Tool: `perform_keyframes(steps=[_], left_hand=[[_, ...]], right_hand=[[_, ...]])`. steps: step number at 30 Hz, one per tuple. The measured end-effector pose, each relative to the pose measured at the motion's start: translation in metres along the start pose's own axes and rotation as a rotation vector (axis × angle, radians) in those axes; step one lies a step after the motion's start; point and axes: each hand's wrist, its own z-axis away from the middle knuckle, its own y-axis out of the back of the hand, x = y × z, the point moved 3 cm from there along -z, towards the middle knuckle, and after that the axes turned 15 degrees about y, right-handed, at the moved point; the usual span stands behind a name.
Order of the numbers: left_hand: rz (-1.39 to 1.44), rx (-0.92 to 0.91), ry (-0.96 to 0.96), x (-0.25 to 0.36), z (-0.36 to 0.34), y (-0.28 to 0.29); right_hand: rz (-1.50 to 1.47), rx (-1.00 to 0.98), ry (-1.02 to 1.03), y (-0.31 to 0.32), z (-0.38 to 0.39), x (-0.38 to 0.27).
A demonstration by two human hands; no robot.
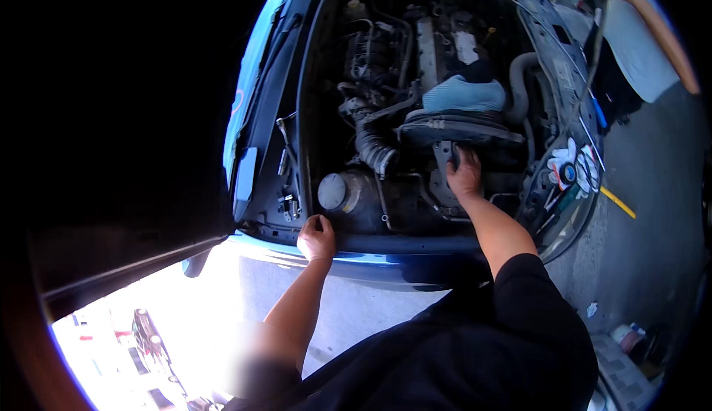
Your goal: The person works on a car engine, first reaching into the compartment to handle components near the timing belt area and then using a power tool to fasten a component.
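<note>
My right hand [465,175] reaches into a car's engine bay. Its fingers are closed at the edge of a flat grey metal bracket [443,154] with holes in it; the fingertips are partly hidden. Above the bracket lies a dark engine cover or belt area [460,129]. At the near fender [371,249], my left hand [317,240] is held with curled fingers; whatever they hold, if anything, is too small to make out. Close to it sits a round grey cap on a strut tower [340,191]. A ribbed black air hose [374,149] ends open between the two hands.
A light blue cloth [463,95] lies on the engine. A ratchet [284,133] and sockets [289,205] rest on the cowl at left. White gloves [586,170] and tools lie on the front edge at right. Another person [645,47] stands at upper right.
</note>
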Motion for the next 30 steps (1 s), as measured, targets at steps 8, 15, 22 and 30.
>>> perform_keyframes(steps=[8,15,22,30], left_hand=[[0.018,0.000,0.043,0.007,0.004,0.013],[-0.015,-0.100,0.072,0.010,0.002,0.017],[-0.135,-0.140,0.092,-0.008,0.001,0.005],[-0.123,-0.105,0.013,-0.012,-0.001,0.001]], right_hand=[[-0.499,0.009,-0.159,0.003,-0.031,-0.096],[-0.764,-0.651,0.685,-0.035,-0.089,-0.349],[-0.367,-0.773,0.745,-0.089,-0.050,-0.411],[-0.384,-0.832,0.742,-0.088,-0.053,-0.410]])
